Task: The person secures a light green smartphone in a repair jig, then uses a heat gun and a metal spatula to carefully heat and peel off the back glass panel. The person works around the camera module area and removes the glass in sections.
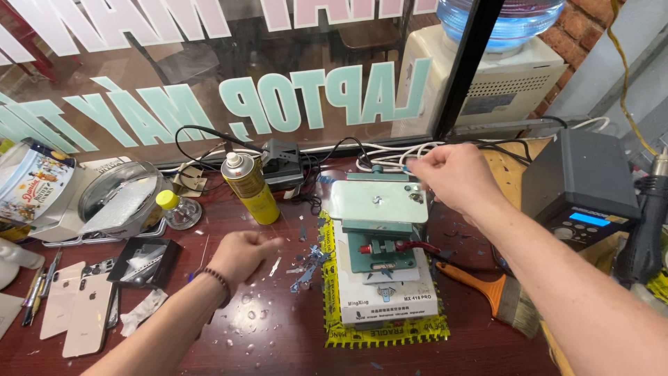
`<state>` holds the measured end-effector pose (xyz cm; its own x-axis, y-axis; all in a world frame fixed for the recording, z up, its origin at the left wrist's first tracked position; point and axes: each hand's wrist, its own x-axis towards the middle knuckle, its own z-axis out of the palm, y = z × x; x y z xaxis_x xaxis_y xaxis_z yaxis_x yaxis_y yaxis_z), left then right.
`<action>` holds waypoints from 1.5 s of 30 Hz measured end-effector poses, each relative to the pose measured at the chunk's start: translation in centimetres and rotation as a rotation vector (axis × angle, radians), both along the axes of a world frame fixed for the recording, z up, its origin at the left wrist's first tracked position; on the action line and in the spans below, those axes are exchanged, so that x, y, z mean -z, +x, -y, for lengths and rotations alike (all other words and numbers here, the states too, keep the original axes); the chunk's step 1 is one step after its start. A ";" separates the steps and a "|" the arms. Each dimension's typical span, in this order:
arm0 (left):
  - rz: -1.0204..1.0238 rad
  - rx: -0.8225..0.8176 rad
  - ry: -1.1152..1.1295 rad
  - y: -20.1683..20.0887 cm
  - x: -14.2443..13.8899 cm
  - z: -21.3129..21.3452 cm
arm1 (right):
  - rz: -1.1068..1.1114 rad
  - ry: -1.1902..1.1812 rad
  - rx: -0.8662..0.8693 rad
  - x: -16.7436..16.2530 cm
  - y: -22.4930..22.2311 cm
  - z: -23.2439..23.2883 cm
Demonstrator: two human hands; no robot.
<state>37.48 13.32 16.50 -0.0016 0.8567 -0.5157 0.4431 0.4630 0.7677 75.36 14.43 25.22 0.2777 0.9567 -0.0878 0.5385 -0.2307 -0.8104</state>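
A pale green phone back (379,202) lies clamped on a green fixture (379,252), which sits on a white machine (386,296) with yellow tape around its base. My right hand (456,177) reaches over the phone's far right corner with fingers pinched together; whether it holds anything I cannot tell. My left hand (240,254) rests on the dark red table (278,334) left of the machine, in a loose fist, holding nothing that I can see. Blue and white shards (306,268) lie between that hand and the machine.
A yellow spray can (249,188) and a small yellow-capped bottle (177,209) stand behind my left hand. Two pink phone backs (76,313) lie at the left. A brush (487,289), a black station (581,184) and a hot-air handle (643,230) are at the right. Cables (362,157) run along the window.
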 end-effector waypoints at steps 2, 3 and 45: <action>-0.048 -0.033 -0.037 -1.6 2.1 1.2 | -0.041 0.007 0.046 0.0 0.1 1.0; -0.074 -0.057 -0.055 -2.5 3.0 1.6 | -0.064 0.010 0.062 0.1 0.1 1.4; 0.575 0.500 0.112 13.0 -9.5 -1.8 | 0.016 0.098 0.346 1.0 -0.5 13.5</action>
<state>50.46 15.12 25.97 0.6417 0.7321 -0.2285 0.0959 0.2190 0.9710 74.81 0.96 24.26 0.5874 0.8093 0.0070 0.4551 -0.3231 -0.8298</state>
